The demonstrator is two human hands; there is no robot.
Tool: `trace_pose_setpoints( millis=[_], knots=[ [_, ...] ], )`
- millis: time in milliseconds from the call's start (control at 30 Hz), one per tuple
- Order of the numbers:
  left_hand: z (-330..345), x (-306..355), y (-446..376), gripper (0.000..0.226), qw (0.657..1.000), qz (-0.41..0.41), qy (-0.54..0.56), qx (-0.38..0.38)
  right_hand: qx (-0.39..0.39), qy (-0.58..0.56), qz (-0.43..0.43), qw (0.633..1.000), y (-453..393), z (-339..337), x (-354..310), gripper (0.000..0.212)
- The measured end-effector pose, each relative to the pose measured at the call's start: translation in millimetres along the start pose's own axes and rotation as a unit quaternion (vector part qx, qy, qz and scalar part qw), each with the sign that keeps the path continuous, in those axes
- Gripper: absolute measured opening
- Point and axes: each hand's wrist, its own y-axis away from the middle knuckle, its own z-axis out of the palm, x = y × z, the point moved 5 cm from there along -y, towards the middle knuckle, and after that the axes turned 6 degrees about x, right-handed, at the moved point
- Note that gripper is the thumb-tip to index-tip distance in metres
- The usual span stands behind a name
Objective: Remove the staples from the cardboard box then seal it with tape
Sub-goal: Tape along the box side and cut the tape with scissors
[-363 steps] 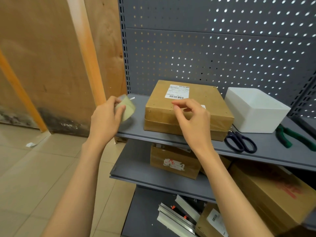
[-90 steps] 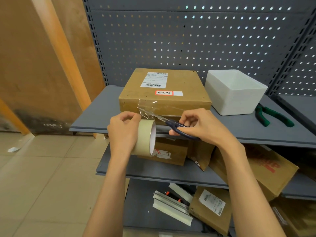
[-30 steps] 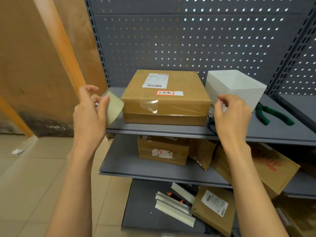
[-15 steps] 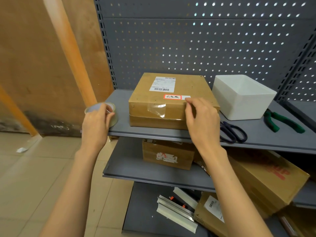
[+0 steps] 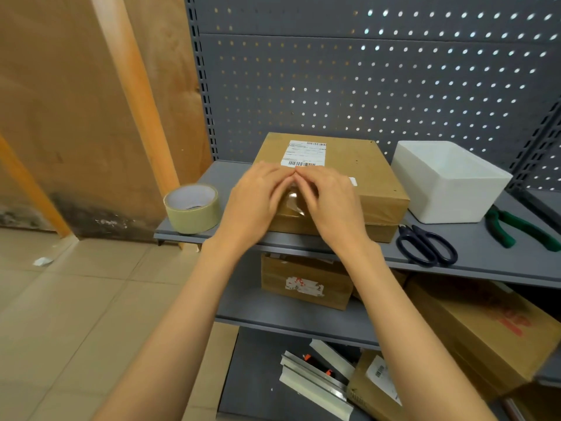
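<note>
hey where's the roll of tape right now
In the head view the tape roll lies flat at the left end of the top shelf, just left of the cardboard box and the left hand, with no hand on it.

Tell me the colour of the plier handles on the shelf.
Green: the pliers lie at the shelf's right end, seen in the head view.

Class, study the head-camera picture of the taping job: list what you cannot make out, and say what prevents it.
- Head view: most of the clear tape strip on the cardboard box; left hand and right hand cover it.
- Shipping label text: too small to read.
- Any staples left: too small, partly under the hands.
- Green pliers: cut off by the right edge.
</note>
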Motion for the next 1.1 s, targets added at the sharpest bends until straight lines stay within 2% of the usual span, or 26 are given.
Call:
trace_pose_setpoints(
  millis=[167, 300, 467, 567, 700, 800, 900, 967, 1100],
  knots=[
    [6.2, -8.9, 3.4, 0.032, 1.0, 0.011, 0.026, 0.0, 0.023, 0.036, -0.024, 0.999, 8.1, 9.8, 17.2, 0.03],
    [7.9, -13.8, 5.7, 0.042, 0.997, 0.056, -0.035, -0.032, 0.034, 0.104, -0.081, 0.991, 17.3, 9.1, 19.9, 0.037],
    [8.8, -18.6, 9.8, 0.047, 0.994, 0.071, -0.061, -0.061, -0.032, 0.102, -0.077, 0.991, 21.9, 6.6, 23.7, 0.043],
    [6.9, -24.1, 8.3, 0.049, 0.995, 0.039, -0.046, -0.082, -0.074, 0.07, -0.039, 0.994, 18.5, 3.2, 23.5, 0.045],
    [4.9, -28.3, 6.5, 0.049, 0.997, -0.009, 0.012, -0.073, -0.013, -0.026, 0.0, 1.0, 8.5, -3.0, 13.6, 0.032],
    [8.3, -29.4, 7.1, 0.048, 0.998, -0.004, 0.016, -0.061, 0.014, 0.01, -0.026, 1.0, 6.9, 9.1, 5.5, 0.027],
    [9.3, -32.8, 7.5, 0.054, 0.997, 0.02, -0.002, -0.077, 0.038, 0.072, -0.052, 0.995, 13.7, 17.4, 9.3, 0.032],
    [8.6, -33.8, 8.6, 0.054, 0.996, 0.035, -0.009, -0.082, 0.05, 0.06, -0.064, 0.995, 17.2, 17.1, 12.2, 0.033],
    [8.0, -32.1, 9.5, 0.05, 0.997, 0.034, 0.006, -0.07, 0.036, -0.003, -0.027, 0.999, 18.9, 13.9, 14.2, 0.032]
  ],
)
